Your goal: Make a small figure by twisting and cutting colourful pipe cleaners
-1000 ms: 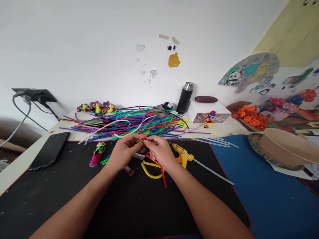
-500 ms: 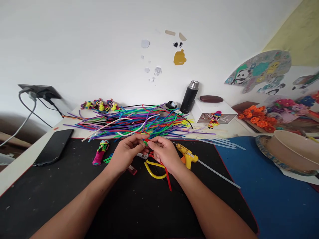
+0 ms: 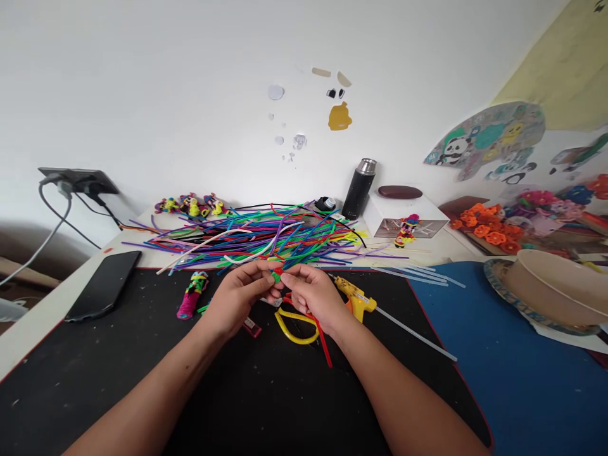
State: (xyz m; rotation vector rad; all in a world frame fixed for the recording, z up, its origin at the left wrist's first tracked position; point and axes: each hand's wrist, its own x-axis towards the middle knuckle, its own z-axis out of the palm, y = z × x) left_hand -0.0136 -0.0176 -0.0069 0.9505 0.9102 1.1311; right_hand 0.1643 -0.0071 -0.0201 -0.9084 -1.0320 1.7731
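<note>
My left hand (image 3: 235, 296) and my right hand (image 3: 314, 296) meet fingertip to fingertip over the black mat. Both pinch a small green and red pipe cleaner piece (image 3: 277, 277), largely covered by the fingers. From beneath the right hand a red pipe cleaner (image 3: 325, 347) sticks out toward me; whether it joins the pinched piece is hidden. Below the hands lies a bent yellow handle-like loop (image 3: 295, 340). A yellow hot glue gun (image 3: 360, 303) rests just right of my right hand, with a long glue stick (image 3: 413, 332) at its rear. Left of my left hand lies a pink and green pipe cleaner figure (image 3: 190, 299).
A heap of coloured pipe cleaners (image 3: 237, 234) spreads along the wall. Finished figures (image 3: 190, 205) stand behind it. A phone (image 3: 104, 285) lies left. A black flask (image 3: 360, 190), a white box (image 3: 403, 218) and a large bowl (image 3: 560, 285) stand to the right.
The fingers have shifted slightly around the green and red piece, and more green shows. The red pipe cleaner's free end has swung a little right. The camera view has tilted slightly.
</note>
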